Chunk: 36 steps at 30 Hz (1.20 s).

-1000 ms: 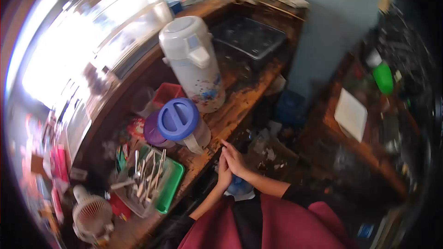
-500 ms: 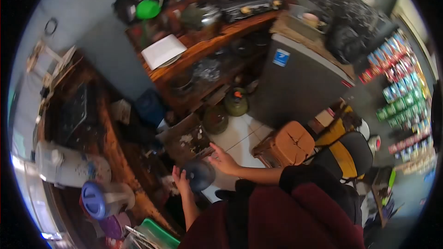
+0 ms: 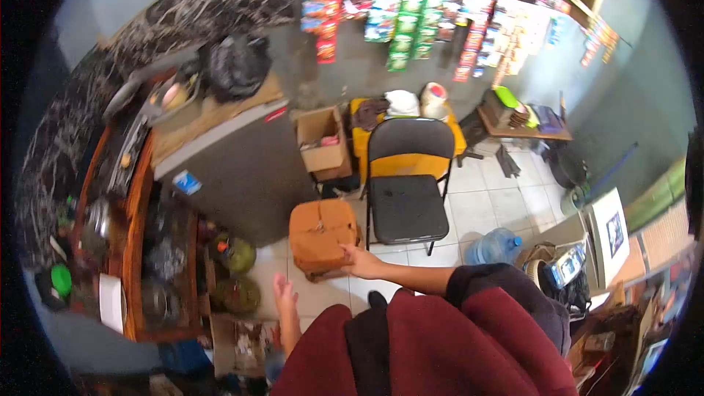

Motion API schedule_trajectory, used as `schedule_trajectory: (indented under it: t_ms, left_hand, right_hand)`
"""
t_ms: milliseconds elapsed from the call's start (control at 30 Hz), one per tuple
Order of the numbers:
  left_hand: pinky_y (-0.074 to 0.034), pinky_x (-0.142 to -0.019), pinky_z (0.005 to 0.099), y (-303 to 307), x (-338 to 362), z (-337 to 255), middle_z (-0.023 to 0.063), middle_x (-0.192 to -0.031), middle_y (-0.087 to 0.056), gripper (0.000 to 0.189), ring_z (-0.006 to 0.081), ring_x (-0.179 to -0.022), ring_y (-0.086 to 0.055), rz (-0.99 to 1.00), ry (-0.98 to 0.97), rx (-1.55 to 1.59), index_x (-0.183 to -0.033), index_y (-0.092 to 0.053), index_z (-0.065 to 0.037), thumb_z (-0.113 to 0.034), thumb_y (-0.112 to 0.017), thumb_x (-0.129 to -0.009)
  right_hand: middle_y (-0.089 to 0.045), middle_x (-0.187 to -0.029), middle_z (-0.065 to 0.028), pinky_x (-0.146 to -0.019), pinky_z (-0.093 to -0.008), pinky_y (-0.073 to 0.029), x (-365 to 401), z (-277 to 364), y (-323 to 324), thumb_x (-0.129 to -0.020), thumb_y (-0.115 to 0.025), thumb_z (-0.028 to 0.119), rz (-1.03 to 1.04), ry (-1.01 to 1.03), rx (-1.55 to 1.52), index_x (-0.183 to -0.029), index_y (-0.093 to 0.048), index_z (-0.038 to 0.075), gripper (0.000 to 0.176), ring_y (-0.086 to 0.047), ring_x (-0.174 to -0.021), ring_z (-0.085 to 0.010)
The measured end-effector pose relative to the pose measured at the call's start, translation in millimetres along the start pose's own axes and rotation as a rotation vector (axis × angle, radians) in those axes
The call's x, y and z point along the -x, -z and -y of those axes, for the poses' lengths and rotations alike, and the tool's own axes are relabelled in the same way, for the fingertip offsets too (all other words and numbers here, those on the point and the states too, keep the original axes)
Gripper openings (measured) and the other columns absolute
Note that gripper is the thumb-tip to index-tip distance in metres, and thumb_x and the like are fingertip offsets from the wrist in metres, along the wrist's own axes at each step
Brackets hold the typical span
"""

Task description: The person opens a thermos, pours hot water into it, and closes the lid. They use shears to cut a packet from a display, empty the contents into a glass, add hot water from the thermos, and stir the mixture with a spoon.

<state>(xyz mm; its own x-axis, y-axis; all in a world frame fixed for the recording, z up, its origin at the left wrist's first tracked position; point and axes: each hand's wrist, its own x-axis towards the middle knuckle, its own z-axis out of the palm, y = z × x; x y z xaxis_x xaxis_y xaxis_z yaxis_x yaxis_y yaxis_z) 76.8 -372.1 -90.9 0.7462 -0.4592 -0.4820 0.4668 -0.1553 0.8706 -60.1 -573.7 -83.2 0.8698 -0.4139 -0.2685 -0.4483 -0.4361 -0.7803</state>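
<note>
My right hand (image 3: pixel 361 262) reaches in from the right with fingers stretched out. Its fingertips overlap the near right edge of an orange-brown stool (image 3: pixel 323 231) in this view. Lower and to the left is my left hand (image 3: pixel 287 299), its fingers apart and pointing up, with nothing in it. White floor tile (image 3: pixel 315 299) shows between the two hands. Beyond the stool stands a black folding chair (image 3: pixel 408 209). A cardboard box with scraps inside (image 3: pixel 226 348) sits left of my left hand, partly cut off by my forearm.
A grey fridge (image 3: pixel 246 176) stands behind the stool, with green gas cylinders (image 3: pixel 236 295) to its left. A carton (image 3: pixel 323 143) and a yellow table (image 3: pixel 460 132) are against the wall, under hanging sachets (image 3: pixel 408 26). A blue water jug (image 3: pixel 493 247) lies on the right.
My view has swung to the right, bringing the chair and water jug into fuller sight. The dark round object near my hands has gone from between them. Both hands stay apart.
</note>
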Motion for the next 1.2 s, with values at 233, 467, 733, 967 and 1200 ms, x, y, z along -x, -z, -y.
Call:
schedule_trajectory:
  t_ms: [233, 467, 733, 967, 1200]
  left_hand:
    - [-0.026, -0.093, 0.0448, -97, -8, -7, 0.0105, -0.134, -0.025, 0.056, 0.0243, -0.12, -0.029, 0.534, 0.048, -0.188, -0.131, -0.024, -0.017, -0.025, -0.05, -0.082]
    - [-0.027, -0.092, 0.0442, -136, -38, -32, 0.0107, -0.134, -0.026, 0.054, 0.026, -0.12, -0.029, 0.644, 0.073, -0.384, -0.13, -0.024, -0.015, -0.028, -0.046, -0.083]
    - [-0.031, -0.093, 0.0296, -179, -18, -53, 0.0128, -0.125, -0.037, 0.044, 0.0197, -0.113, -0.038, 0.548, -0.173, -0.071, -0.122, -0.033, -0.002, -0.017, -0.051, -0.084]
    - [-0.03, -0.095, 0.031, -104, -22, -51, 0.0159, -0.127, -0.034, 0.046, 0.0208, -0.115, -0.037, 0.325, -0.25, 0.012, -0.124, -0.031, -0.003, -0.017, -0.05, -0.085]
    - [-0.033, -0.092, 0.0336, -21, -5, -37, 0.0129, -0.124, -0.038, 0.048, 0.0233, -0.109, -0.041, -0.178, -0.314, 0.097, -0.122, -0.032, -0.005, -0.014, -0.054, -0.081]
  right_hand:
    - [-0.053, -0.107, -0.0173, -0.077, -0.0327, -0.044, 50, -52, 56, -0.073, -0.062, 0.018, -0.543, -0.329, -0.439, -0.12, -0.035, 0.003, 0.056, -0.055, -0.093, -0.0252]
    - [-0.055, -0.103, -0.0193, -0.073, -0.0332, -0.046, 125, -61, 56, -0.072, -0.06, 0.021, -0.651, -0.366, -0.387, -0.119, -0.037, 0.007, 0.054, -0.058, -0.089, -0.0273]
    - [-0.057, -0.076, -0.0068, -0.056, -0.0211, -0.045, 109, -47, 61, -0.079, -0.053, 0.008, -0.769, -0.325, -0.691, -0.108, -0.047, 0.002, 0.03, -0.054, -0.061, -0.0095]
    - [-0.045, -0.055, 0.0033, -0.046, -0.019, -0.035, 31, -5, 56, -0.079, -0.053, 0.006, -0.505, -0.087, -0.65, -0.1, -0.051, 0.004, 0.021, -0.043, -0.051, -0.0053]
    - [-0.047, -0.068, 0.0005, -0.054, -0.0194, -0.037, -38, 33, 24, -0.078, -0.054, 0.002, -0.066, 0.209, -0.62, -0.104, -0.047, 0.003, 0.028, -0.044, -0.058, -0.0065]
